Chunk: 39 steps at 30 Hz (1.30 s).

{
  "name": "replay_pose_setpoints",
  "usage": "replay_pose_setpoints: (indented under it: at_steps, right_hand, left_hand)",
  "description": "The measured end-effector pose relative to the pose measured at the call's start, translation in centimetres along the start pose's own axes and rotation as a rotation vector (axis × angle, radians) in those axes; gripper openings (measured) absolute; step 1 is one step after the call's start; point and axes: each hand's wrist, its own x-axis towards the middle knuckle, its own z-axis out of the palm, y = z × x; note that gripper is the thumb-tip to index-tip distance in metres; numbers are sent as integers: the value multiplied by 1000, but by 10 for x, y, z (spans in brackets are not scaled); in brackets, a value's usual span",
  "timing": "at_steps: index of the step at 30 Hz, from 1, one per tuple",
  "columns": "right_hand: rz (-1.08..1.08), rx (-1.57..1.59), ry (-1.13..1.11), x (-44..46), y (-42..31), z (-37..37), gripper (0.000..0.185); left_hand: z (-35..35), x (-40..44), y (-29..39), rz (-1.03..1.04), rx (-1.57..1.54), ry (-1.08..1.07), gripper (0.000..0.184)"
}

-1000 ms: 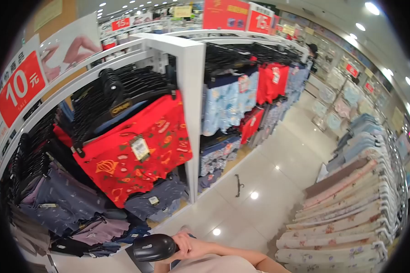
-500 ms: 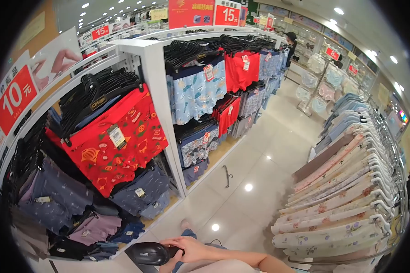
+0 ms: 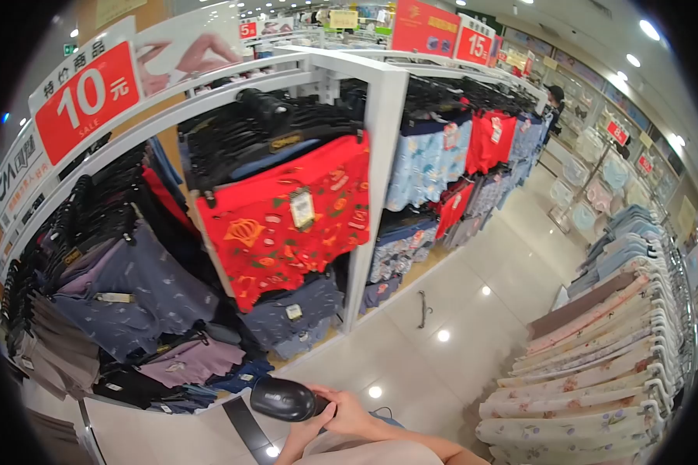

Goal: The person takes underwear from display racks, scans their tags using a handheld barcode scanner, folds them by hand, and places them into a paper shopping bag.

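**Scanner in hand, head out L, nothing else touched**

Blk scanner (image 3: 283,399) (looks like one, anyway) is at bottom ctr, just in front of the torso. Long axis runs approx crosswise: rounded head out to the L of the fingers, grip running R & slightly down into them. Head faces roughly twd the low stock on the L rack, w/ a gap between.

L hand (image 3: 308,428) comes up from below, nearer the head; its fingers look clamped on the grip, tho partly hidden. R hand (image 3: 350,416) comes across from the R & overlaps L at the grip. Its fingers are bent in close; can't tell if they grip too or just rest on L.

Red shorts (image 3: 287,225) hang fwd of the scanner, well apart from both hands, w/ a wht tag (image 3: 302,208) facing out. Grey-blue shorts (image 3: 295,315) hang just below the red pr, nearer the scanner. More dk shorts (image 3: 143,291) are further L.

Blk hanger (image 3: 423,310) lies on the flr (image 3: 473,267), fwd & R of the hands, apart from them. Floral nightwear (image 3: 570,384) hangs on the R side, also apart. Thin cable (image 3: 381,412) shows by the R forearm; can't tell where it runs.
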Motion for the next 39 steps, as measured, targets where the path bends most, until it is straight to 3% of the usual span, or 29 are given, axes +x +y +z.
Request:
replay_pose_setpoints:
  at_steps: [2,5,9,16,17,20,24,28,31,33,35,37,39]
  right_hand:
    - [-61,-28,135,26,-7,18,54]
    - [-18,-135,90,62,1,48,53]
    - [-103,-48,85,102,-11,91,53]
    - [-205,105,60,138,-26,120,43]
    - [-234,97,40,142,-28,120,40]
    - [-151,481,-74,149,-39,124,49]
    - [-60,486,-238,155,-12,120,48]
    - [-118,497,-298,159,-5,101,45]
    - [-189,492,-293,166,4,84,43]
    - [-237,475,-238,173,1,68,42]
    - [-14,432,-48,185,-44,40,41]
    - [-112,825,104,188,-58,16,40]
    - [-209,755,278,191,-60,-2,34]
  left_hand:
    - [-18,22,16,43,44,23,22]
    - [-67,46,20,273,284,-35,25]
    - [-113,56,53,224,202,18,18]
    - [-168,74,57,119,270,-54,34]
    - [-173,75,59,132,291,-88,35]
    - [-181,84,73,182,297,-190,37]
    - [-184,105,86,82,120,-392,33]
    - [-174,129,108,139,287,-549,33]
    - [-160,138,115,211,390,-471,35]
    - [-170,148,94,383,519,-372,48]
    - [-149,166,106,474,420,-156,50]
    - [-142,183,99,527,489,-12,54]
    - [-123,198,109,601,558,109,50]
